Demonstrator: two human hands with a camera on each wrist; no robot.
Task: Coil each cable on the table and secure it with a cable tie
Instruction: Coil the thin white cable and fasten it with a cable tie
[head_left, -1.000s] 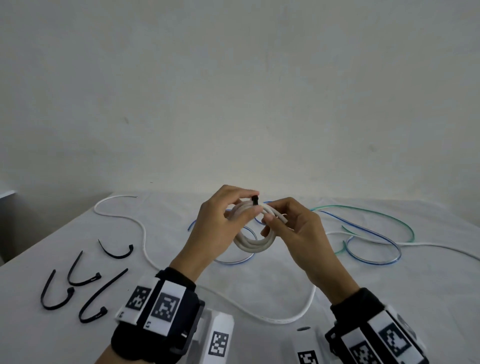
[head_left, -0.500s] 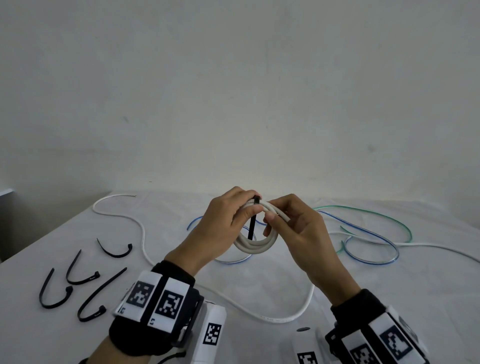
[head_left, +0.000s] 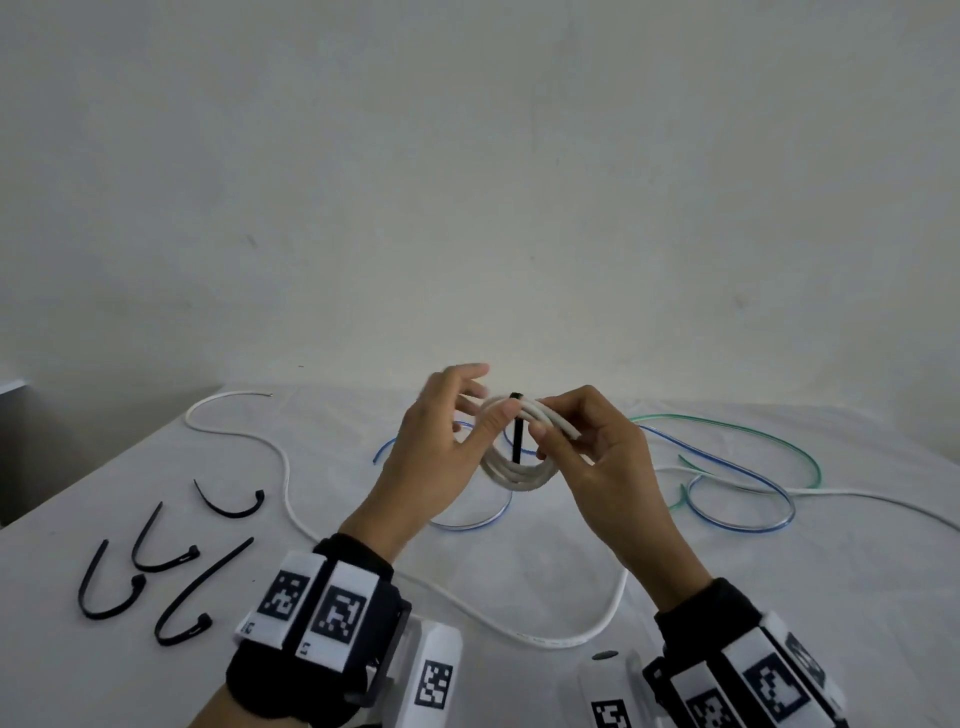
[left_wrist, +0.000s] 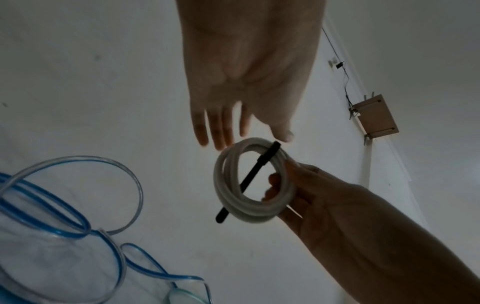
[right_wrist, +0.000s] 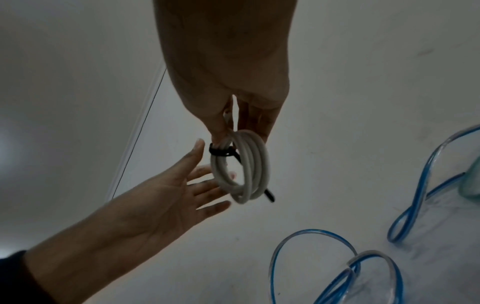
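A small coil of white cable (head_left: 514, 470) is held up over the table, with a black cable tie (head_left: 517, 441) looped round its top and the tie's tail hanging down across the ring. My right hand (head_left: 561, 431) pinches the coil's top right strands between thumb and fingers. My left hand (head_left: 457, 415) is just left of the coil with its fingers spread straight, its thumb tip close to the tie. The left wrist view shows the coil (left_wrist: 226, 197), the tie (left_wrist: 249, 179) and my flat left hand (left_wrist: 246, 131). In the right wrist view my right hand (right_wrist: 228, 127) grips the coil (right_wrist: 249, 164) beside the tie (right_wrist: 221, 152).
Several loose black cable ties (head_left: 156, 571) lie at the table's front left. A long white cable (head_left: 291, 499) snakes across the table (head_left: 519, 571) beneath my hands. Blue cable (head_left: 727, 493) and green cable (head_left: 753, 431) lie in loops at the right.
My left hand has let go of the tie and coil and spread its fingers. The right hand still holds the coil, and the tie's tail now hangs free.
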